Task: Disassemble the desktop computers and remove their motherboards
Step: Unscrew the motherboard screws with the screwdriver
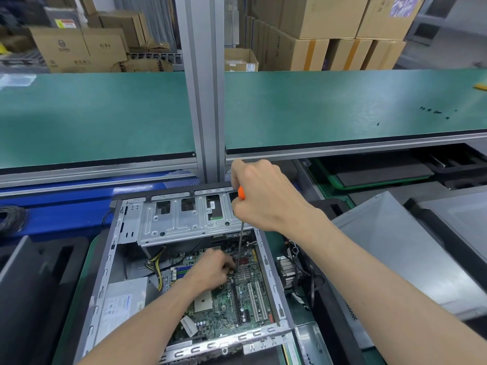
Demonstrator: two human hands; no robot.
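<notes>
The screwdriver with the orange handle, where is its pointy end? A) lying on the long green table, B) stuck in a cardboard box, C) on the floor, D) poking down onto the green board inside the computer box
D: the right hand holds the screwdriver upright, and its tip meets the motherboard inside the open computer case, right beside the fingers of the left hand.

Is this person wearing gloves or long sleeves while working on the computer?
No. The left hand and right hand are bare, without gloves, rings or a watch. Both forearms are uncovered as far as the picture shows; no sleeve is in view.
</notes>
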